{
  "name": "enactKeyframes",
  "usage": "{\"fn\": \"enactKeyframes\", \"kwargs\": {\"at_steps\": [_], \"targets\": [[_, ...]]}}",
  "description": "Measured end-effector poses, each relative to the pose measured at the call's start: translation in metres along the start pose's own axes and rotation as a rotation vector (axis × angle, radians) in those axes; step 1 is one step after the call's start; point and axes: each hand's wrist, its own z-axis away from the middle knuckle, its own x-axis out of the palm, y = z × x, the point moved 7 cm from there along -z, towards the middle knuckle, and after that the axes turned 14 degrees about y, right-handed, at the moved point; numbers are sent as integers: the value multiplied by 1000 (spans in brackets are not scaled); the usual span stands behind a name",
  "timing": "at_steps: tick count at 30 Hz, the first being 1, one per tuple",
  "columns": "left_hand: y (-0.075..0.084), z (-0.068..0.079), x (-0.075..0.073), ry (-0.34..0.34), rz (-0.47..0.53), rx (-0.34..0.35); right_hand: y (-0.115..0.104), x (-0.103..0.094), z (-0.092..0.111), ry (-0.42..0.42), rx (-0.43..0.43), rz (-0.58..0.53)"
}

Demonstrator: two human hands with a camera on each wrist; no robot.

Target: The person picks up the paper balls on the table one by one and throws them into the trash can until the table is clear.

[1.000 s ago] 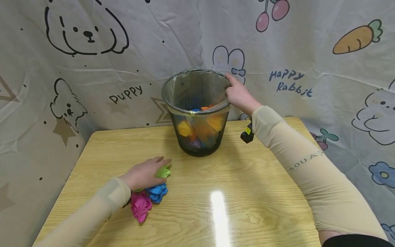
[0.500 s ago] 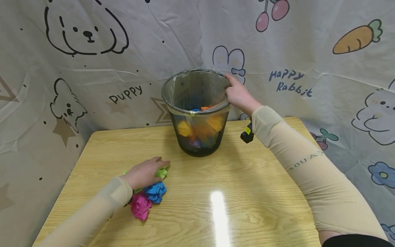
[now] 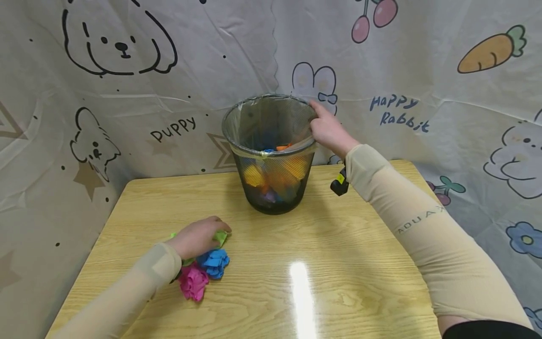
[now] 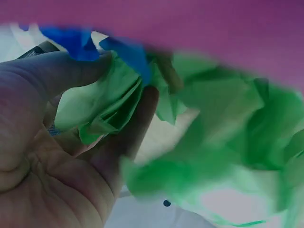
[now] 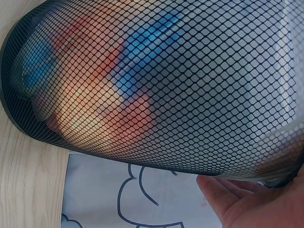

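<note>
My left hand [image 3: 198, 238] is at the left of the table, thumb and fingers around a light green crumpled paper ball [image 3: 221, 238]. In the left wrist view the thumb and a finger pinch that ball's folds. Another green paper ball [image 4: 218, 123] lies close by the palm, largely hidden under the wrist in the head view. Beside the hand sit a blue paper ball [image 3: 215, 263] and a pink paper ball [image 3: 194, 281]. At the back, my right hand [image 3: 330, 132] grips the right rim of a black mesh wastebasket [image 3: 275, 208].
Inside the wastebasket, a clear liner holds several crumpled papers [image 3: 254, 176] in orange, yellow, blue and purple. The wooden table [image 3: 338, 273] ends at a cloth backdrop [image 3: 178, 84] printed with cartoons. A black wrist device [image 3: 339, 183] hangs under the right wrist.
The left fingers have curled in around the green paper ball, which shifted slightly left. The blue and pink balls moved a little. The right hand and the wastebasket stay still.
</note>
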Motion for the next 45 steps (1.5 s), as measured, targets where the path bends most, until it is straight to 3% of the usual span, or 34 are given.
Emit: {"fn": "enactKeyframes", "kwargs": {"at_steps": [5, 25, 34, 40, 45], "targets": [[1, -1, -15, 53, 39, 19, 0, 1, 0, -2, 4, 3], [0, -14, -103, 261, 95, 24, -1, 0, -1, -2, 4, 0], [12, -18, -151, 394, 115, 36, -2, 1, -2, -3, 15, -2], [19, -22, -175, 480, 96, -13, 0, 1, -2, -1, 10, 1], [25, -30, -193, 548, 66, 8, 1, 1, -2, 4, 6, 11]]}}
